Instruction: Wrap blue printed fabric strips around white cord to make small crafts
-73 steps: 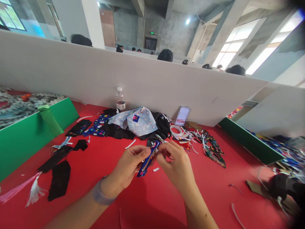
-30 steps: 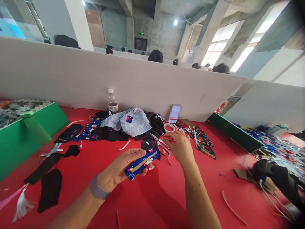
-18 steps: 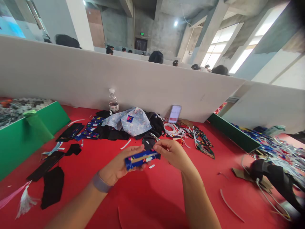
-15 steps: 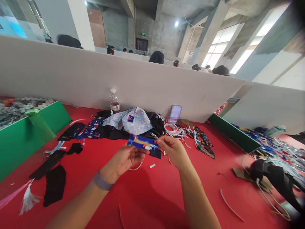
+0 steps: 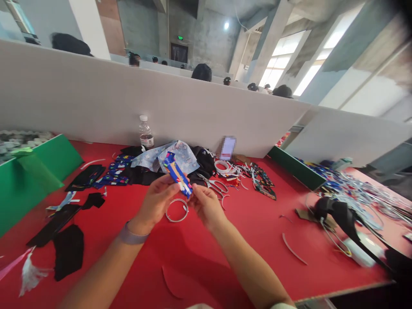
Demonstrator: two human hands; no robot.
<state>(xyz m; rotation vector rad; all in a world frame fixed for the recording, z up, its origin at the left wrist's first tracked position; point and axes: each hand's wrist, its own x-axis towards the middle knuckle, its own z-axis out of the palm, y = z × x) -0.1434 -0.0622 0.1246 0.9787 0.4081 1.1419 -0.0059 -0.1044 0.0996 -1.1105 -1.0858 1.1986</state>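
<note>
A small blue printed fabric piece [image 5: 176, 174] with a tan strip along it is held up above the red table, tilted down to the right. My left hand [image 5: 159, 198] grips its left edge between thumb and fingers. At its lower right end, my right hand [image 5: 204, 204] pinches it with the fingertips. Beneath my hands a pale ring [image 5: 177, 210] lies on the table. Scissors [image 5: 217, 185] rest just past my right hand. Behind the piece is a light blue printed cloth [image 5: 149, 159] on dark fabric.
Black fabric pieces [image 5: 69, 253] and a white tassel [image 5: 30, 274] lie at left. A bottle [image 5: 146, 132] and a phone [image 5: 228, 148] stand along the grey partition [image 5: 193, 107]. Green-walled bins [image 5: 69, 154] flank the table. A roll of white tape [image 5: 222, 166] and a black strap [image 5: 347, 223] are on the right.
The blue fabric piece has turned from nearly level to a steep slant. My right hand has moved left and down, closer to my left hand. The ring and scissors now show more fully.
</note>
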